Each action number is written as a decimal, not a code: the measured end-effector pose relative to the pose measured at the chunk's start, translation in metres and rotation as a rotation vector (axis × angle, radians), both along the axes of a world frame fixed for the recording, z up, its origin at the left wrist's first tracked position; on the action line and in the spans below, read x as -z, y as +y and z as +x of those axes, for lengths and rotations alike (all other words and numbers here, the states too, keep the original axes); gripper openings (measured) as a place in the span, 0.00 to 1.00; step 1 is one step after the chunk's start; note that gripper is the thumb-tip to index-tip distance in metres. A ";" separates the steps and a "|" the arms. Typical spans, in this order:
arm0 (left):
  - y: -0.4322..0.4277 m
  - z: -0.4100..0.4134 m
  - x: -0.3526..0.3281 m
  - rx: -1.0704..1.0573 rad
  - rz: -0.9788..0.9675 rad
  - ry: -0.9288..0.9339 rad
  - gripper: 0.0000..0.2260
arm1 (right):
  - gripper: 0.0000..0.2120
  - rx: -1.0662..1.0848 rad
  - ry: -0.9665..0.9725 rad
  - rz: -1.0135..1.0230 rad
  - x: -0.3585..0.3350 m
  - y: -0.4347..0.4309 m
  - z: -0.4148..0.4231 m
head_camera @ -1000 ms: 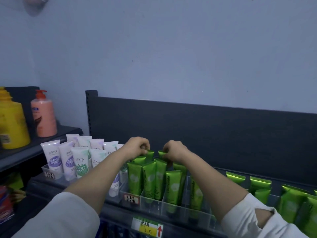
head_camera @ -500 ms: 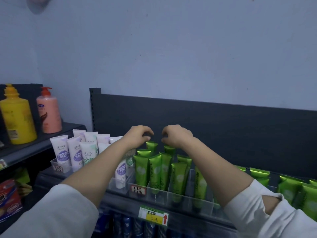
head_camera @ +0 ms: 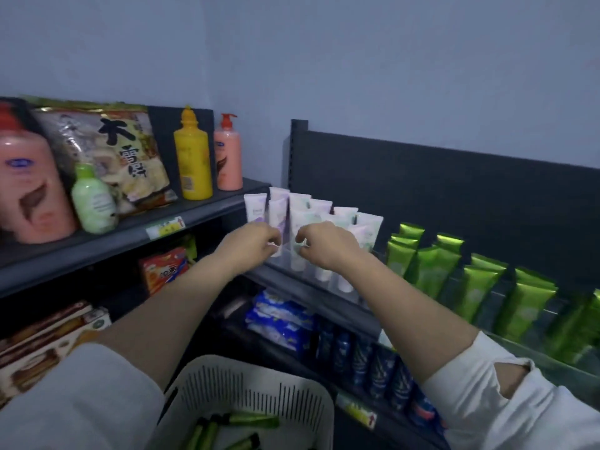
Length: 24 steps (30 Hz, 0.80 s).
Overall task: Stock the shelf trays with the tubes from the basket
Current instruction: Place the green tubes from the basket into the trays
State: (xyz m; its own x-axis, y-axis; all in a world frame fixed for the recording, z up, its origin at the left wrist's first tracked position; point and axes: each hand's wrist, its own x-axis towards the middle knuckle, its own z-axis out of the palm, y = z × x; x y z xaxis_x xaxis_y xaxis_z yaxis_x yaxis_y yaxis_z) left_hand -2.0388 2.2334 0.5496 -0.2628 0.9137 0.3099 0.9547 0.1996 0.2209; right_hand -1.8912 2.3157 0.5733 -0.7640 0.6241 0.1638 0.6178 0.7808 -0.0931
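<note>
Tubes [head_camera: 242, 422], green with dark caps, lie in the white basket [head_camera: 259, 381] below the white tubes [head_camera: 324, 211], cut off by the lower edge of the view. More green tubes [head_camera: 431, 271] stand in clear trays [head_camera: 496, 305] right of the white tubes. Both hands, over the green row half a second ago, are now at the white tubes. The left hand [head_camera: 253, 243] and right hand [head_camera: 328, 245] have curled fingers and a narrow gap between them. Blur hides whether either pinches anything.
</note>
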 end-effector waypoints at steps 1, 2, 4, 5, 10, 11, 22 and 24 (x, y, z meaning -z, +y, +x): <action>-0.011 -0.012 0.012 -0.029 -0.030 -0.010 0.09 | 0.14 -0.021 -0.017 -0.019 0.012 -0.005 -0.009; -0.022 -0.023 0.024 -0.049 -0.057 -0.018 0.08 | 0.14 -0.039 -0.040 -0.036 0.024 -0.010 -0.017; -0.041 -0.040 0.051 -0.083 -0.125 -0.036 0.08 | 0.14 -0.074 -0.116 -0.060 0.048 -0.016 -0.028; -0.049 -0.045 0.065 -0.099 -0.157 -0.044 0.08 | 0.14 -0.090 -0.155 -0.071 0.061 -0.019 -0.032; -0.076 -0.054 0.139 -0.168 -0.290 -0.128 0.08 | 0.15 -0.142 -0.261 -0.175 0.128 -0.023 -0.041; -0.080 -0.055 0.154 -0.176 -0.313 -0.148 0.08 | 0.15 -0.152 -0.274 -0.182 0.142 -0.023 -0.043; -0.085 -0.039 0.300 -0.185 -0.555 -0.302 0.13 | 0.14 -0.309 -0.511 -0.510 0.308 -0.020 -0.064; -0.087 -0.035 0.330 -0.169 -0.599 -0.333 0.14 | 0.11 -0.277 -0.585 -0.583 0.339 -0.023 -0.063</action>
State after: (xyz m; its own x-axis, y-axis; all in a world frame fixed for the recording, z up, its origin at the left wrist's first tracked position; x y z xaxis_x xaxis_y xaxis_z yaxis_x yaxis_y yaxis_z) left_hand -2.0738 2.1462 0.2197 -0.4098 0.8403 -0.3549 0.8007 0.5177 0.3013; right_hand -1.9541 2.2923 0.2344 -0.7625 0.2652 -0.5901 0.4861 0.8367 -0.2522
